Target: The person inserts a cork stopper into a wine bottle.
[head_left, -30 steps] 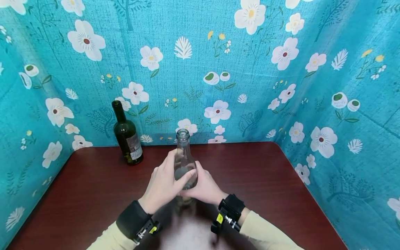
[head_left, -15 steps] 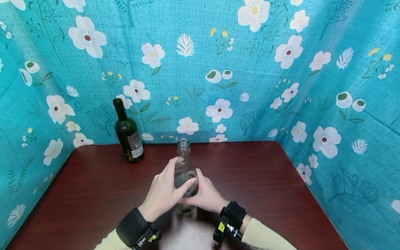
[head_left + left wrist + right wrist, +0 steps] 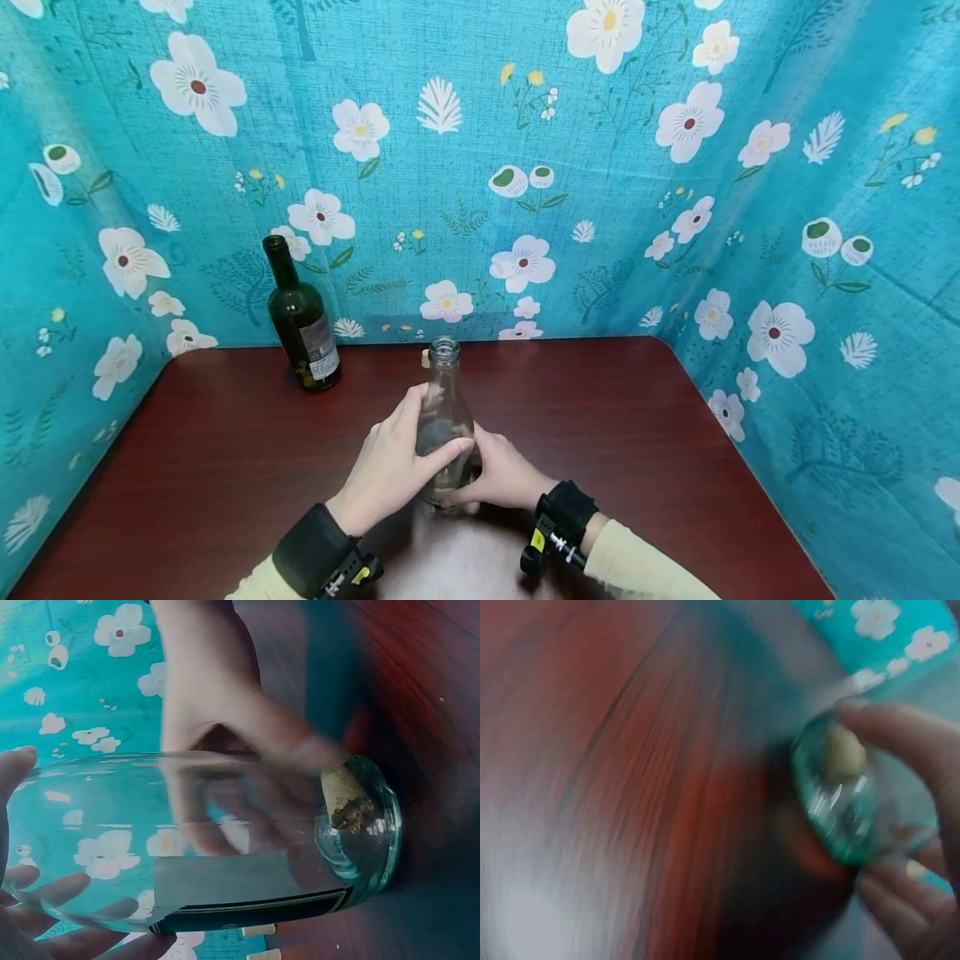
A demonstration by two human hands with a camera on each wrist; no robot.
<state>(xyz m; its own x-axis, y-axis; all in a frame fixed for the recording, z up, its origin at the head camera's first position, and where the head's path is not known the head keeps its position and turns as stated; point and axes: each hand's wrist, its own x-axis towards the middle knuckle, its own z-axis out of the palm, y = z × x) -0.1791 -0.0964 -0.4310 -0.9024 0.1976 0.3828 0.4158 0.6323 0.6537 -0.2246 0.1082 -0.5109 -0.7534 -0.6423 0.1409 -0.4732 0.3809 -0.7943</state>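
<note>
A clear glass bottle stands roughly upright at the middle of the table in the head view. A cork lies inside it near the base, plain in the left wrist view. My left hand grips the bottle's side, thumb across the front and fingers round the far side. Lower down, my right hand holds the bottle with its thumb near the base and its fingers behind. In the right wrist view the right thumb is close to the base rim. Whether the base touches the table cannot be told.
A dark green wine bottle with a label stands at the back left. Small cork-coloured pieces lie on the table beyond the clear bottle. Blue flowered cloth encloses the back and sides of the dark red table.
The clear bottle has come down and toward me, with both hands on it. A pale piece behind its neck has come into sight. My right hand has shifted slightly right and lower.
</note>
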